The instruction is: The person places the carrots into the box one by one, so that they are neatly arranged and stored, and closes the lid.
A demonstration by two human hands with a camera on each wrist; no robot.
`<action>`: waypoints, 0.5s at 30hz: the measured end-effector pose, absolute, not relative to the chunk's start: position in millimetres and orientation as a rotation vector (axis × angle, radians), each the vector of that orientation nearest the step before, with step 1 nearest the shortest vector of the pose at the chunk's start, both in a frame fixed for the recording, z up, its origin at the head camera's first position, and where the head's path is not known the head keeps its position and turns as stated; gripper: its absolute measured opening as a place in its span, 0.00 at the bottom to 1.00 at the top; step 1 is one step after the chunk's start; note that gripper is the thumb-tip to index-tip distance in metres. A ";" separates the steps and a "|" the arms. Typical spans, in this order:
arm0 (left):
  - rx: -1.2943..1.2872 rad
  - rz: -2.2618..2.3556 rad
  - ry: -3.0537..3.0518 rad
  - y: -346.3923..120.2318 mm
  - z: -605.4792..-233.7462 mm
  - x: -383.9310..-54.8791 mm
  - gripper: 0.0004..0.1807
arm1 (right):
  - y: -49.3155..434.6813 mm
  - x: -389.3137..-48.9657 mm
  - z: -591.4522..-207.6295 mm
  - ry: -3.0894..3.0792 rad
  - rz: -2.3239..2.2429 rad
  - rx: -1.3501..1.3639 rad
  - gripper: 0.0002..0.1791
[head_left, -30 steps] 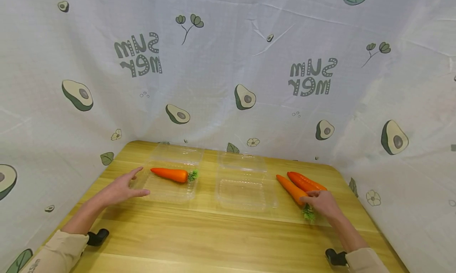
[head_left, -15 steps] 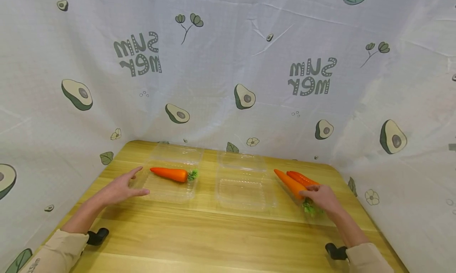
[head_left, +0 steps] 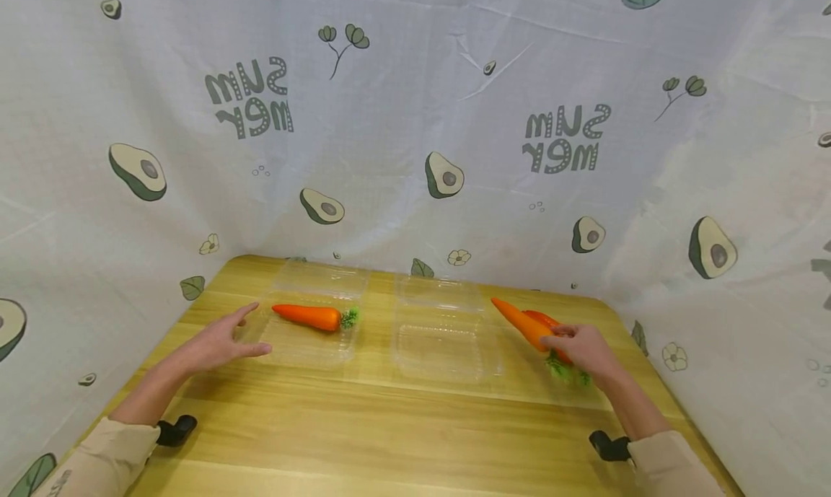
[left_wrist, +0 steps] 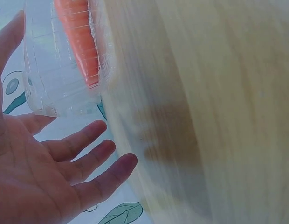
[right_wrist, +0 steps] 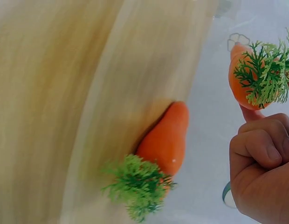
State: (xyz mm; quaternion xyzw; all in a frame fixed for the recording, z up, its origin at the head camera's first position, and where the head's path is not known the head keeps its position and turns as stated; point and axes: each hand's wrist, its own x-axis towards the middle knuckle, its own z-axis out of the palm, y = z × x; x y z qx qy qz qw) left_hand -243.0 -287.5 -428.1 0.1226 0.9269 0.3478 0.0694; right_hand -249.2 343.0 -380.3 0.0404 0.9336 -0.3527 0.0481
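Holding a carrot (head_left: 516,320) near its fat end, the right hand (head_left: 580,353) sits at 4 o'clock in the head view; its thumb and fingers pinch the carrot, and the tip points to 10 o'clock; in the right wrist view this carrot looks lifted up off the table (head_left: 402,439), with its leafy top (right_wrist: 263,77) sticking out. Under it lies a second carrot (right_wrist: 165,137), down on the wood and partly hidden by the hand and the first carrot in the head view. The left hand (head_left: 223,347) is at 8 o'clock, fingers spread and holding nothing; it is right by the left clear box (head_left: 292,347), but nobody can tell if a finger touches it; a third carrot (head_left: 308,317) lies in that box, tip to 9 o'clock, leaves to 3 o'clock. Close to 6 o'clock is the right clear box (head_left: 441,349), with no carrot in it, its lid folded back toward 12 o'clock. A few things could go wrong; the pinch is at one end, so the long tip could dip, and the smooth carrot could slip out; a low swing could bump the second carrot and make it roll; the see-through rims are hard to spot, so a tip or leaf could catch one; the right box looks thin and light, and no hand steadies it, so a knock might slide it.
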 end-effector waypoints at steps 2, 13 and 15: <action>0.367 1.049 2.792 -287.4 -428.1 -243.7 0.56 | 340.4 -250.8 -378.2 2.849 -1.086 0.111 0.43; 0.364 1.058 2.788 -287.3 -428.7 -242.8 0.56 | 322.6 -258.4 -369.7 2.862 -1.035 0.060 0.42; 0.365 1.061 2.790 -287.4 -429.0 -242.5 0.55 | 318.4 -258.3 -366.8 2.878 -1.011 0.041 0.41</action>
